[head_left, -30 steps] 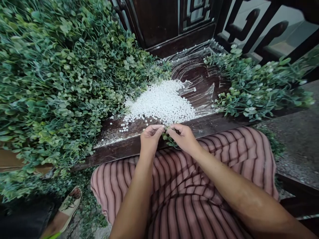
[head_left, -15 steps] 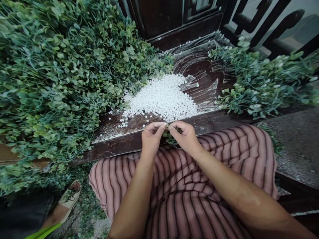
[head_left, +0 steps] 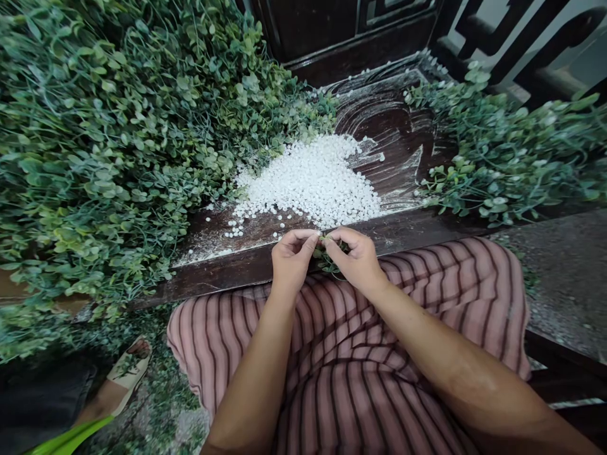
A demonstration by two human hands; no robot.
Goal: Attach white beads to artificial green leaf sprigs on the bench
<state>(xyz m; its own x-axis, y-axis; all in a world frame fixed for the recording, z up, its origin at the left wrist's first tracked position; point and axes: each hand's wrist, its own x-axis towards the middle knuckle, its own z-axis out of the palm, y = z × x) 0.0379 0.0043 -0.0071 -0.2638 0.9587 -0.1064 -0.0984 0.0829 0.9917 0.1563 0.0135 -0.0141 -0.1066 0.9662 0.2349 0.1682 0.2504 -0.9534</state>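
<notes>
My left hand (head_left: 293,258) is closed in a pinch, thumb against forefinger, at the front edge of the dark wooden bench. Whatever sits between those fingertips is too small to make out; a whitish speck shows there. My right hand (head_left: 355,256) pinches a sprig of artificial greenery (head_left: 327,260), whose small leaves hang below the fingers. The fingertips of both hands nearly meet. Just beyond them lies a heap of small white beads (head_left: 317,180), some scattered toward the left.
Artificial foliage (head_left: 118,145) is massed on the left, and a smaller bunch with white beads (head_left: 507,151) lies on the right. White dust streaks the bench (head_left: 389,133). Striped cloth (head_left: 346,354) covers my lap. At lower left is another person's sandalled foot (head_left: 126,379).
Both hands stay pinched together at nearly the same spot over the bench edge. The view has shifted slightly; the heap and foliage look unchanged.
</notes>
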